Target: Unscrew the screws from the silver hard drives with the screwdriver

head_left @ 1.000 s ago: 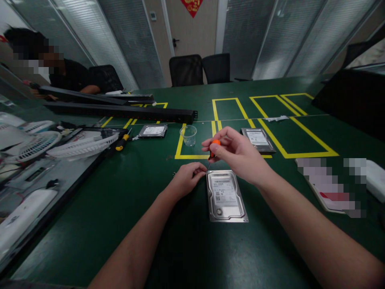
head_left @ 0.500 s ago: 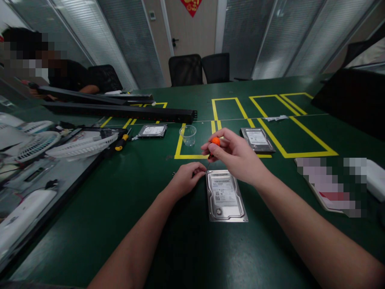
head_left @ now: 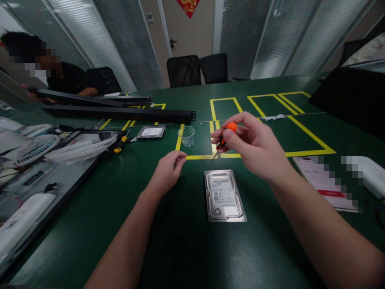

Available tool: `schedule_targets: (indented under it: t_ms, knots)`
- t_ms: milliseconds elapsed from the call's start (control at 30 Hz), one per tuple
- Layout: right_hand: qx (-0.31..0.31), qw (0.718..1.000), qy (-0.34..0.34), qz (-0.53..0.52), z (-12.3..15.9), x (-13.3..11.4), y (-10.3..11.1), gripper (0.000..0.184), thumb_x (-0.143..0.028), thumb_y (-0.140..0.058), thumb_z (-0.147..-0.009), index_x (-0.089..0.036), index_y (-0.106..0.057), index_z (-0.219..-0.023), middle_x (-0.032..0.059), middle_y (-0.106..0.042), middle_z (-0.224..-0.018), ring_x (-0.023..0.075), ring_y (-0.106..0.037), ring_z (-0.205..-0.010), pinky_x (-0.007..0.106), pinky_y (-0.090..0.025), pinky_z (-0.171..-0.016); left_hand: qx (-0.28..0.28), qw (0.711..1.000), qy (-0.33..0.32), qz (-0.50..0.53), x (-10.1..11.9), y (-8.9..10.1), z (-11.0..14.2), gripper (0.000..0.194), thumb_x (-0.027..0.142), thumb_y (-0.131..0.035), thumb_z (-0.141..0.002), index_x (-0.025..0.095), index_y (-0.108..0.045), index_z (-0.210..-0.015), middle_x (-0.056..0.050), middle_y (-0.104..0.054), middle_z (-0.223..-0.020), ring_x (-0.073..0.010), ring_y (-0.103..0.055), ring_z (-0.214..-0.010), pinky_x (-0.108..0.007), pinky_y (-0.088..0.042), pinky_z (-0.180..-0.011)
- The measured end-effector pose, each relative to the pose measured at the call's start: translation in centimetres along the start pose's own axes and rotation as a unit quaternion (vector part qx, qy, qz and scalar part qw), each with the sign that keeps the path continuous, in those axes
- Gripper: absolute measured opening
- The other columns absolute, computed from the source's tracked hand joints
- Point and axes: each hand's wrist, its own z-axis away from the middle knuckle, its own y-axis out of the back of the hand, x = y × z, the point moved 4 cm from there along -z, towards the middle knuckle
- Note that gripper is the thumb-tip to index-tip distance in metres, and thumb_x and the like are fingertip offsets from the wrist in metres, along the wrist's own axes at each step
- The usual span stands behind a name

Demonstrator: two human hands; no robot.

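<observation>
Step in hand, as judged: screwdriver work around the silver hard drive (head_left: 225,196). Drive is laid flat on the green table (head_left: 180,245), label up. Orange-capped screwdriver (head_left: 231,127) is grasped in the right hand (head_left: 261,152), tip held clear beyond the drive's far edge. Left hand (head_left: 165,172) is held left of the drive, fingertips pinched; can't tell if anything's held. Clear cup (head_left: 187,138) is placed beyond-left of the drive. For tool contact, tip alignment and a steadied drive would be needed.

Silver hard drive (head_left: 225,196) flat on green table (head_left: 180,245), label up; orange-topped screwdriver (head_left: 223,141) tilted in right hand (head_left: 258,150)
</observation>
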Motion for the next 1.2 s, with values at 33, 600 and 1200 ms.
schedule_targets:
  t_ms: [33,600,1200]
  knots:
    - [0.012,1.000,0.012,0.014,0.1,-0.7,0.6,0.030,-0.049,-0.079,-0.092,-0.026,-0.062,-0.101,0.0043,-0.078,-0.099,0.0224,-0.077,-0.091,0.036,-0.067,-0.073,0.006,0.999,0.017,-0.028,-0.5,1.2,0.0,0.016,0.024,-0.057,-0.103,0.019,-0.070,-0.111,-0.007,-0.073,-0.104,-0.0226,-0.067,-0.092,-0.035,-0.054,-0.085]
    - [0.225,0.863,0.249,0.377,10.3,6.4,6.4,0.037,-0.021,-0.076,-0.091,-0.027,-0.066,-0.126,0.0102,-0.079,-0.109,0.0320,-0.077,-0.099,0.052,-0.061,-0.089,-0.181,0.974,0.085,-0.107,-3.2,1.0,1.2,0.014,0.032,-0.065,-0.091,0.020,-0.071,-0.088,-0.007,-0.069,-0.091,-0.0234,-0.064,-0.080,-0.033,-0.046,-0.069]
    - [0.216,0.883,0.211,0.358,9.3,6.2,6.5,0.026,-0.022,-0.068,-0.099,-0.023,-0.063,-0.124,0.0094,-0.077,-0.109,0.0266,-0.077,-0.098,0.042,-0.063,-0.084,-0.195,0.971,-0.112,-0.081,8.6,-3.2,-1.2,0.015,0.019,-0.053,-0.106,0.018,-0.066,-0.099,-0.008,-0.069,-0.105,-0.0236,-0.062,-0.100,-0.036,-0.050,-0.088]
